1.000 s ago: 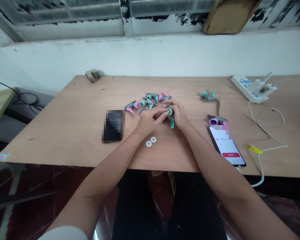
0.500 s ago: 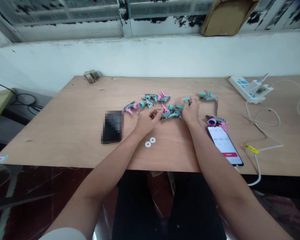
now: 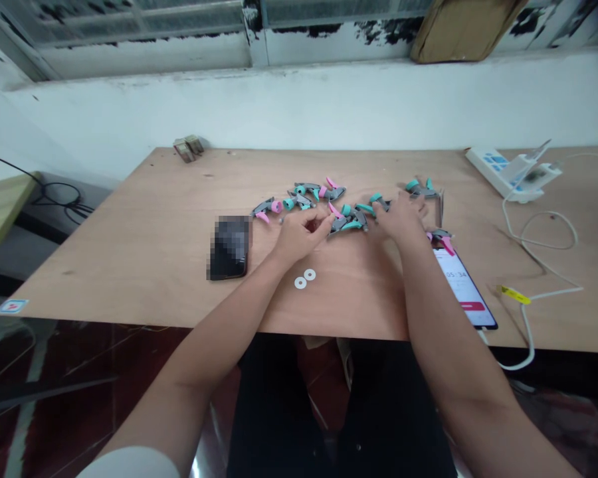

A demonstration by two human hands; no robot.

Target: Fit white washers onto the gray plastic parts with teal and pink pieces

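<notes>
My left hand [image 3: 303, 234] rests low over the table with its thumb and fingers curled together; anything between them is hidden. Just right of its fingertips lie grey trigger sprayer heads [image 3: 347, 220] with teal and pink parts. My right hand [image 3: 403, 214] is further right, palm down, its fingers apart. Its fingers reach to a grey-and-teal sprayer head [image 3: 379, 202], whose right end they cover. Behind my left hand are several more sprayer heads [image 3: 306, 192]. Past my right hand lies another teal one [image 3: 421, 189], and a pink one [image 3: 443, 240] sits by its wrist.
Two white washers [image 3: 305, 279] lie between my forearms. A dark phone [image 3: 230, 249] is on the left; a lit phone showing a timer [image 3: 461, 285] is under my right forearm's side. A power strip [image 3: 503, 174] with a white cable [image 3: 525, 332] stands back right.
My right hand has moved right and its fingers have spread, uncovering more of the grey-and-teal sprayer head. My left hand stays almost in place. The view has shifted slightly.
</notes>
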